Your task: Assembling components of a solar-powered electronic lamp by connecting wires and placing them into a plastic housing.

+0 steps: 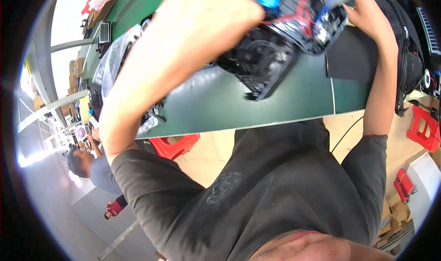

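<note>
Head view: your left hand (220,13) and right hand (367,13) each grip the black device (275,45) above the green table (220,109), near its front edge.

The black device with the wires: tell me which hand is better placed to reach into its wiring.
Probably the right hand. It sits at the open end of the black device, beside the red and blue wires. The left hand covers the other end and seems to hold the housing above the green table.

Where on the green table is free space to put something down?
Bare green table lies below the black device, toward the near edge. Crowded: the plastic-wrapped parts on the left, the dark mat on the right.
</note>
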Tool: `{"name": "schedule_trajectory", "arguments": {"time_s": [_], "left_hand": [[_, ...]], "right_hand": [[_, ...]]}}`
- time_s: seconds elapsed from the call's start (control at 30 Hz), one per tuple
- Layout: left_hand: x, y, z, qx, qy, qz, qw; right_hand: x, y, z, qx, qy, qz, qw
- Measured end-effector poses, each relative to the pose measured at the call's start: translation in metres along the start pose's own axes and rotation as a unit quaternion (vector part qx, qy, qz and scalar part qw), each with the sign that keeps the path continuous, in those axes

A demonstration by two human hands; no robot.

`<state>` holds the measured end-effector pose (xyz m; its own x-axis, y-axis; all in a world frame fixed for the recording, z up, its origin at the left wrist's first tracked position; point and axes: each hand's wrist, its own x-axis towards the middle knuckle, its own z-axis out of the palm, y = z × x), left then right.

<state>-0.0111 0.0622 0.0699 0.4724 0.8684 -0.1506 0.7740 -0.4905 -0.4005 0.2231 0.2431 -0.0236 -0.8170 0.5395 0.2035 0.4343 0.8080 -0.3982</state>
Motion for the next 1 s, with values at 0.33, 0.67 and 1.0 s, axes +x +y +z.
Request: {"name": "schedule_trajectory", "arguments": {"time_s": [0.33,0.67,1.0], "left_hand": [[0.029,0.121,0.020,-0.166,-0.131,-0.021,0.977],[-0.091,0.106,0.053,-0.264,0.320,-0.131,0.900],[-0.114,0.050,0.133,-0.055,0.140,-0.426,0.892]], "right_hand": [[-0.048,-0.042,0.004,0.199,0.060,-0.088,0.974],[-0.111,-0.107,0.022,0.047,0.002,-0.121,0.991],[-0.115,-0.119,0.047,0.040,-0.061,-0.147,0.986]]}}
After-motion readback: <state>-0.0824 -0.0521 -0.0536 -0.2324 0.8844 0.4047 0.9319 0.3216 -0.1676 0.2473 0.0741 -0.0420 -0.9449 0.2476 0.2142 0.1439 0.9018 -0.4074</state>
